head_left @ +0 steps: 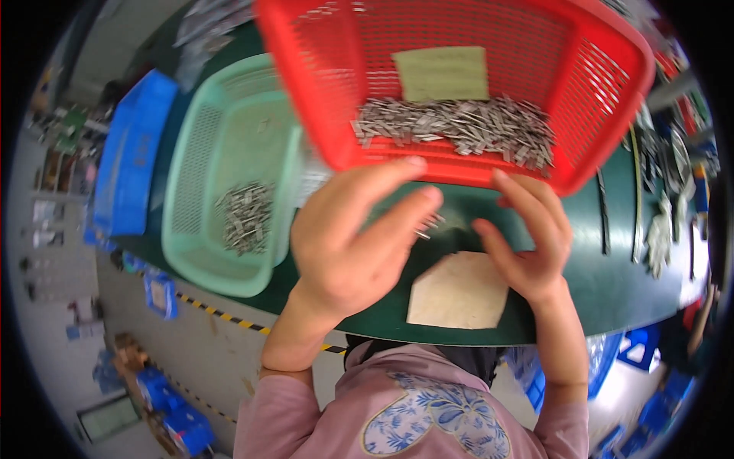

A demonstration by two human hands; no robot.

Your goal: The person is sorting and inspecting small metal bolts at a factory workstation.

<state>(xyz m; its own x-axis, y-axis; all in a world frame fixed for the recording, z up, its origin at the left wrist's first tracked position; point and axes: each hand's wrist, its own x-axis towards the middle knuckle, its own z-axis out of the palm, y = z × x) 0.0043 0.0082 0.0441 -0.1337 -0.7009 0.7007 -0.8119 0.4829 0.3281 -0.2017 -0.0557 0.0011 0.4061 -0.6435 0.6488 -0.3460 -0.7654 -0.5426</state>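
My left hand (353,241) is over the green table just in front of the red basket (459,172), thumb and forefinger stretched toward the right. A few small metal pieces (430,226) poke out beside its fingers, and its palm is hidden. Opposite it, my right hand (537,245) has its fingers and thumb apart with nothing visible between them. Inside the red basket lies a heap of thin silvery metal pieces (459,126), with a yellowish paper slip (443,74) behind it. A tan card (459,291) rests on the table between my wrists, nearest my right hand.
A pale green basket (177,206) on the left holds a smaller heap of metal pieces (246,218). Beyond it stands a blue bin (136,157). Hand tools and a whitish glove (659,237) lie along the table's right side. The table's near edge runs before my body.
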